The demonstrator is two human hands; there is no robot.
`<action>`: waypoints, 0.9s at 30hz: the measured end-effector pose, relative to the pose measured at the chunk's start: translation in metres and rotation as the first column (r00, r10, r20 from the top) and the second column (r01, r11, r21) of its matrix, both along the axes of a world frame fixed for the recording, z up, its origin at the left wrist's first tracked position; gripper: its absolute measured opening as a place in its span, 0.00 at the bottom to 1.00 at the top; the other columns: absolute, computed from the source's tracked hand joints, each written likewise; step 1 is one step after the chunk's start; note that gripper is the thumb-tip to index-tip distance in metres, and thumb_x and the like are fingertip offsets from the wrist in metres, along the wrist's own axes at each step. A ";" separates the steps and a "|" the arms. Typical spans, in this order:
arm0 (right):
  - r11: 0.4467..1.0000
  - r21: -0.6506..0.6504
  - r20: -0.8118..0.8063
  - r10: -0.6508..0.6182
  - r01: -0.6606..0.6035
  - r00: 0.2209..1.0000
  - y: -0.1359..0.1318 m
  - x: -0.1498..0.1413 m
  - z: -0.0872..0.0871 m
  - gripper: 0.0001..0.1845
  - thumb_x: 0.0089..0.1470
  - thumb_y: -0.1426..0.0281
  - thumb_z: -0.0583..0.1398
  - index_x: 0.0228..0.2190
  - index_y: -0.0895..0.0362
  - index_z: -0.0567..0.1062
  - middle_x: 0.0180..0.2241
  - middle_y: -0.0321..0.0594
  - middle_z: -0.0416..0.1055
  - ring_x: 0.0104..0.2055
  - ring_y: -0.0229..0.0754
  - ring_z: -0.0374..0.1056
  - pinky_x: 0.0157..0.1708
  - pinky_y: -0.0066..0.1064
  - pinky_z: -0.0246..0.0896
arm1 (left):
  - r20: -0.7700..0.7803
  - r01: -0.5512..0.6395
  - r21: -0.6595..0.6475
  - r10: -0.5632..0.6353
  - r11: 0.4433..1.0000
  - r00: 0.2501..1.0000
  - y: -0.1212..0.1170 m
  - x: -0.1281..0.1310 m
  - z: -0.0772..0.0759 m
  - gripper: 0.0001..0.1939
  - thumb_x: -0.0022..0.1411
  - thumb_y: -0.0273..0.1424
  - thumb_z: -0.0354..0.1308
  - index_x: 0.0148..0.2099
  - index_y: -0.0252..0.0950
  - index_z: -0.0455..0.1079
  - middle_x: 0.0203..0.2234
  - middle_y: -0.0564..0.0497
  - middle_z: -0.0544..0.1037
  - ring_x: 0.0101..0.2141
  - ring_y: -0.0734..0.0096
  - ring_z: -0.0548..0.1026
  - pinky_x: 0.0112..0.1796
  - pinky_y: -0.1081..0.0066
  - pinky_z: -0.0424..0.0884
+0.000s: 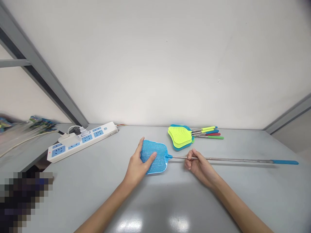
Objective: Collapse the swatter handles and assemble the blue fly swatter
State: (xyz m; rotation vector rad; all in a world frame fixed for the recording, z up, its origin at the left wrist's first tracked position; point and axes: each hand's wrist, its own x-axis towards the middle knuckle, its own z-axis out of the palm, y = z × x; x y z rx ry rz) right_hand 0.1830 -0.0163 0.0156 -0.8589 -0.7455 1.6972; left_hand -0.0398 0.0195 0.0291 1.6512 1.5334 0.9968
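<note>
A blue fly swatter [159, 161] with a long extended metal rod lies across my view, its blue grip pointing right. My left hand [139, 163] holds the mesh head at its left edge, thumb on top and fingers behind. Around the thin rod, a little right of the head, the fingers of my right hand [198, 165] are closed. Beyond it, near the wall, lies a pile of fly swatters [179, 136] with yellow-green and blue heads. Their short handles, in yellow, blue, red and green, point right.
A white power strip [82, 142] with blue sockets and plugged-in adapters stands at the left on the grey table [102, 191]. A white wall [155, 64] rises behind. Plastic-wrapped items [36, 126] lie beyond the left frame post. A pixelated patch covers the lower left.
</note>
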 end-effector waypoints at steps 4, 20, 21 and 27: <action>1.000 -0.020 -0.032 -0.014 0.013 0.999 0.000 0.000 0.002 0.16 0.50 0.59 0.49 0.20 0.56 0.67 0.15 0.33 0.51 0.20 0.36 0.50 0.27 0.32 0.48 | -0.001 0.005 -0.004 -0.005 1.000 1.000 0.000 0.000 -0.001 0.35 0.50 0.43 0.52 0.58 0.42 0.44 0.49 0.48 0.63 0.48 0.64 0.62 0.46 0.66 0.61; 1.000 -0.015 -0.081 0.020 -0.021 0.996 0.000 0.002 -0.001 0.18 0.52 0.60 0.47 0.22 0.57 0.67 0.16 0.34 0.53 0.23 0.37 0.54 0.29 0.30 0.48 | 0.078 0.020 -0.045 -0.017 0.999 0.997 0.001 0.000 0.001 0.30 0.54 0.42 0.47 0.58 0.45 0.45 0.50 0.52 0.62 0.49 0.65 0.61 0.45 0.68 0.60; 1.000 -0.013 -0.079 0.023 -0.024 0.997 0.000 0.002 -0.001 0.18 0.53 0.60 0.47 0.22 0.57 0.67 0.16 0.35 0.54 0.24 0.37 0.55 0.30 0.30 0.48 | 0.078 0.020 -0.042 -0.017 0.999 0.997 0.001 -0.001 0.002 0.29 0.54 0.42 0.47 0.58 0.45 0.45 0.50 0.52 0.62 0.49 0.65 0.61 0.46 0.68 0.60; 0.999 -0.010 -0.078 0.033 -0.034 0.996 0.000 0.001 -0.003 0.17 0.53 0.61 0.46 0.23 0.57 0.67 0.16 0.34 0.54 0.24 0.37 0.55 0.30 0.30 0.48 | 0.062 0.041 -0.015 -0.040 0.999 0.997 0.000 0.000 0.003 0.25 0.55 0.41 0.46 0.56 0.48 0.49 0.49 0.54 0.63 0.47 0.66 0.63 0.45 0.67 0.60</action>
